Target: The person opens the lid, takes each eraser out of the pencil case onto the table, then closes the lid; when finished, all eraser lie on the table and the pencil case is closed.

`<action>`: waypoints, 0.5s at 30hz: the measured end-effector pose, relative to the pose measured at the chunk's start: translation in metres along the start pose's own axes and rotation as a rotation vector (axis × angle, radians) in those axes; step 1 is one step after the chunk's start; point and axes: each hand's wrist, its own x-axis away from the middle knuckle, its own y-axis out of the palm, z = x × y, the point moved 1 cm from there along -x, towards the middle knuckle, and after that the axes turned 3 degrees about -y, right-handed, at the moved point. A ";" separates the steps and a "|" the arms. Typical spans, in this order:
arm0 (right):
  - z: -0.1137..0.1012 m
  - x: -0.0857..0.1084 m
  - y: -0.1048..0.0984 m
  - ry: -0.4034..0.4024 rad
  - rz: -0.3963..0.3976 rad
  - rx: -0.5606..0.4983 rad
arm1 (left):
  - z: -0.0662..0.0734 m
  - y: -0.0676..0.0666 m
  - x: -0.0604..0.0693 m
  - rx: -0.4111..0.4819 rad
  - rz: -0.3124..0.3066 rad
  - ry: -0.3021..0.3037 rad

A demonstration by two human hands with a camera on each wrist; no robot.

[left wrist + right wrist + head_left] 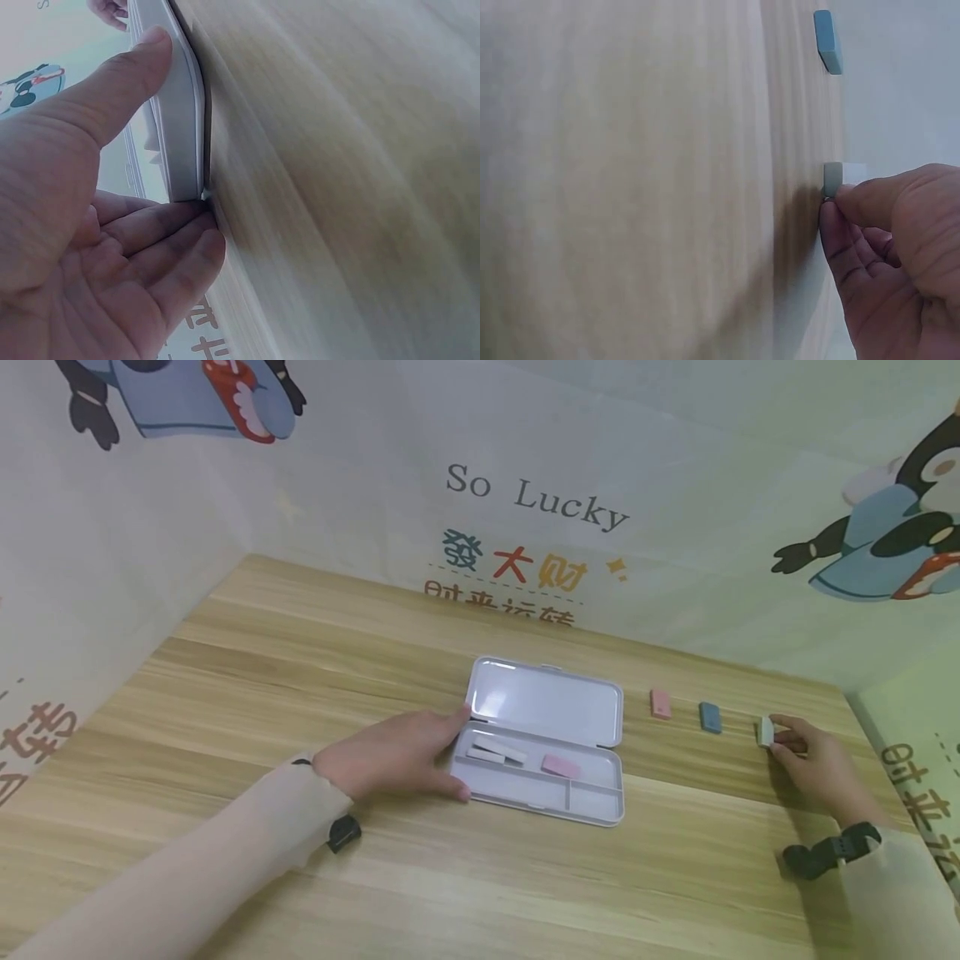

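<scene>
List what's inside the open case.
Rear compartment: overlapping white pieces, exact count unclear, and one pink block. Whatever part of the case floor lies beneath them is covered.

With our right grip (pixel 892 259) we pinch a pale block (pixel 832 178), grey-green on one face and white on another. Well apart from it, higher in the right wrist view, we see a blue block (pixel 827 41) on the wood-grained desk (pixel 630 180). A shadow (pixel 791 244) lies across the desk beside our grip.
</scene>
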 end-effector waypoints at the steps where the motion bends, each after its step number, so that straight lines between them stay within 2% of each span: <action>1: 0.000 0.000 0.000 -0.001 -0.004 -0.004 | 0.000 0.000 0.000 -0.001 0.000 0.000; 15: 0.006 -0.011 -0.007 0.038 -0.145 0.042 | 0.000 -0.001 0.002 0.006 0.009 0.010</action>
